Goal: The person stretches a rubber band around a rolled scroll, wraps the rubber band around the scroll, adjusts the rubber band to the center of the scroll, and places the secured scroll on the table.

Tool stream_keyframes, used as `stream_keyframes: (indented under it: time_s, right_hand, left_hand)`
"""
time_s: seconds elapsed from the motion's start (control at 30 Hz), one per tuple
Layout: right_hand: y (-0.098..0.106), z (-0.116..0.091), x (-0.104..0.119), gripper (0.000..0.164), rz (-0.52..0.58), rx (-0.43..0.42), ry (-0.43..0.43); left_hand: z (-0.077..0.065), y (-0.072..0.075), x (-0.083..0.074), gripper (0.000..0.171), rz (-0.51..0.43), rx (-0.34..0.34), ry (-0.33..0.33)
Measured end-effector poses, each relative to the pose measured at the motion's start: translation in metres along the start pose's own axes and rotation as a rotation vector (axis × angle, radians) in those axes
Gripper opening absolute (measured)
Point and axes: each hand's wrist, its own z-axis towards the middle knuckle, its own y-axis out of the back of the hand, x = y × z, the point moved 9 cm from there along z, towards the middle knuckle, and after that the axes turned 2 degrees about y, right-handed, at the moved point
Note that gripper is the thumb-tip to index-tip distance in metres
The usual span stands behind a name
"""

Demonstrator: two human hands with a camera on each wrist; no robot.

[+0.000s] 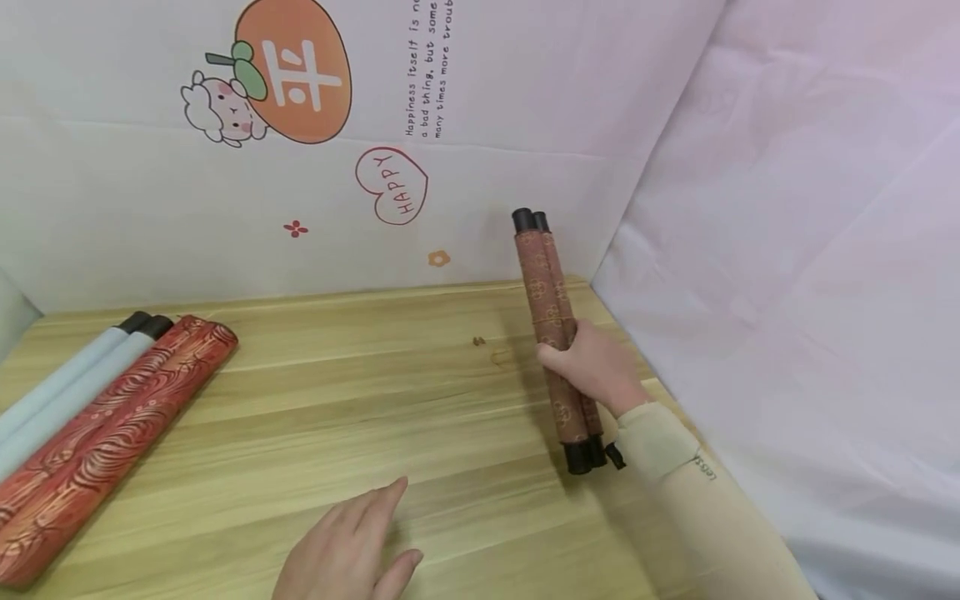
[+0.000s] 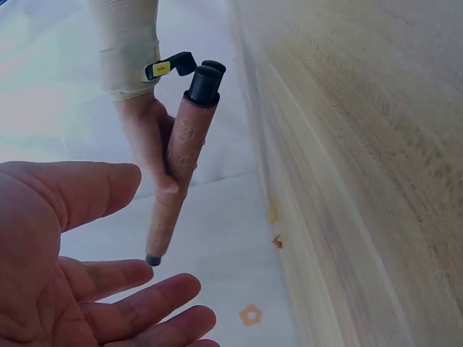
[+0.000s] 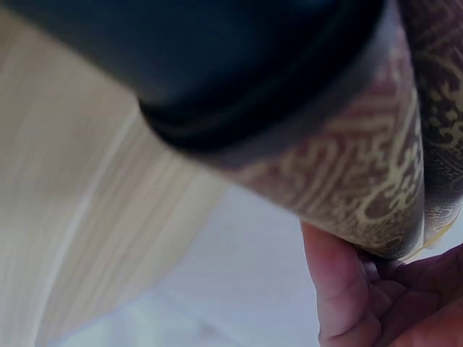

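Note:
My right hand (image 1: 596, 362) grips a brownish-red scroll (image 1: 534, 267) with gold patterns, rolled from both ends into two side-by-side rolls with black end knobs. In the head view it slants above the right part of the table, and a thin yellow band goes round it. The right wrist view shows the scroll (image 3: 340, 173) close up, its black knob across the top and my fingers (image 3: 336, 278) beneath. My left hand (image 1: 345, 546), holding nothing, is at the front middle with fingers extended; in the left wrist view that hand (image 2: 87, 267) is apart from the scroll (image 2: 189, 134).
At the left of the wooden table (image 1: 337, 417) lie a red patterned scroll (image 1: 142, 408) and a pale blue scroll (image 1: 82, 375) with black knobs. A small brown bit (image 1: 478, 341) and a thin yellow loop (image 1: 499, 359) lie near the back. White sheets (image 1: 487, 208) stand behind and right.

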Motion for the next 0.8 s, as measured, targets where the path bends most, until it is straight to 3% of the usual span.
stream_keyframes:
  time_s: [0.17,0.33,0.63,0.7,0.8]
  right_hand:
    - [0.013,0.016,-0.03,0.048,-0.132,-0.056,-0.015]
    - [0.015,0.03,-0.055,0.045,-0.192,-0.058,-0.05]
    - [0.0,0.057,-0.082,0.042,-0.289,-0.002,-0.074]
    - [-0.002,0.06,-0.084,0.04,-0.304,0.009,-0.073]
    - [-0.005,0.065,-0.086,0.039,-0.329,0.031,-0.07]
  left_hand:
    - [-0.002,-0.005,0.0,0.069,0.022,0.005,-0.043]
    - [-0.003,-0.019,0.006,0.074,-0.007,0.118,0.0]
    - [-0.013,-0.037,0.015,0.073,-0.08,0.229,0.037]
    - [-0.015,-0.037,0.014,0.072,-0.079,0.202,0.026]
    - [-0.017,-0.028,0.01,0.068,-0.062,0.081,-0.014]
